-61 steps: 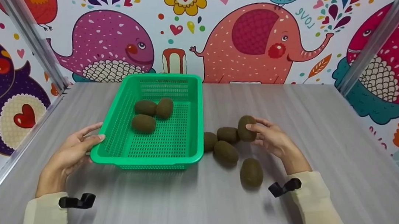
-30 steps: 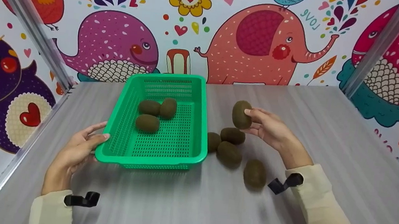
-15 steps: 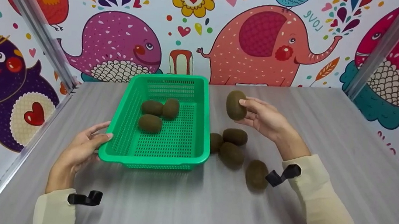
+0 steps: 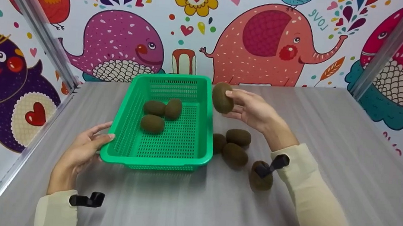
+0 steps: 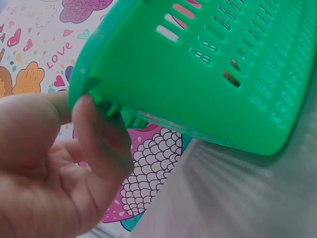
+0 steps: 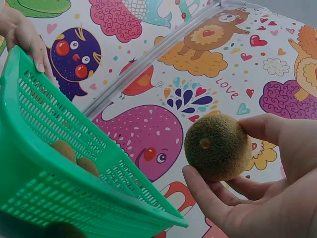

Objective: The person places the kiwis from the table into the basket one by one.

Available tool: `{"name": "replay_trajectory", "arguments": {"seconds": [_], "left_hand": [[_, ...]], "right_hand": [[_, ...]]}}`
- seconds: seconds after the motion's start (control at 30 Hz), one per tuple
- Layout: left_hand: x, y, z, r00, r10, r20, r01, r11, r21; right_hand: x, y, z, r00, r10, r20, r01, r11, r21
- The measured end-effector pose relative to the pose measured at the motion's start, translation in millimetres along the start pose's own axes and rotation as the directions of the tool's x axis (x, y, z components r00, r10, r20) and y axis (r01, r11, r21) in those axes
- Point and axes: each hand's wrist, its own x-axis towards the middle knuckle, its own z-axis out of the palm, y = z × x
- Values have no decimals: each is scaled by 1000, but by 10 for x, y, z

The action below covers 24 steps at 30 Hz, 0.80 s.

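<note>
In the head view my right hand (image 4: 256, 109) pinches a brown fuzzy kiwi (image 4: 222, 98), held up beside the right rim of a green plastic basket (image 4: 205, 128). The right wrist view shows this kiwi (image 6: 217, 148) between thumb and fingers. At the basket's left side, my left hand (image 4: 81, 149) grips the rim, thumb on top; the left wrist view shows its fingers (image 5: 99, 144) curled at the edge. Three kiwis (image 4: 152, 124) lie inside the basket. Several more kiwis (image 4: 234, 156) sit on the table to its right, one partly hidden by the basket.
The grey table (image 4: 161, 206) meets printed cartoon walls (image 4: 261, 40) at the back and sides. Metal posts (image 4: 41, 29) stand at the corners. A black wrist mount (image 4: 272, 165) on the right sleeve overlaps one loose kiwi in the head view.
My right hand has lifted a kiwi from the group on the table and carried it up and left to the basket's rim. The left hand keeps its grip on the basket.
</note>
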Motion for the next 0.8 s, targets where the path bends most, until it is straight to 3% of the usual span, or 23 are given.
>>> {"name": "replay_trajectory", "arguments": {"seconds": [0.57,0.8], "left_hand": [[7,-14,-6,1000,-7,-8,7,1000,18],[-1,-14,-6,1000,15,2,-15,1000,24]], "right_hand": [[362,-170,342,998,66,18,-66,998,20],[493,-183,409,995,98,-17,-98,995,17]]}}
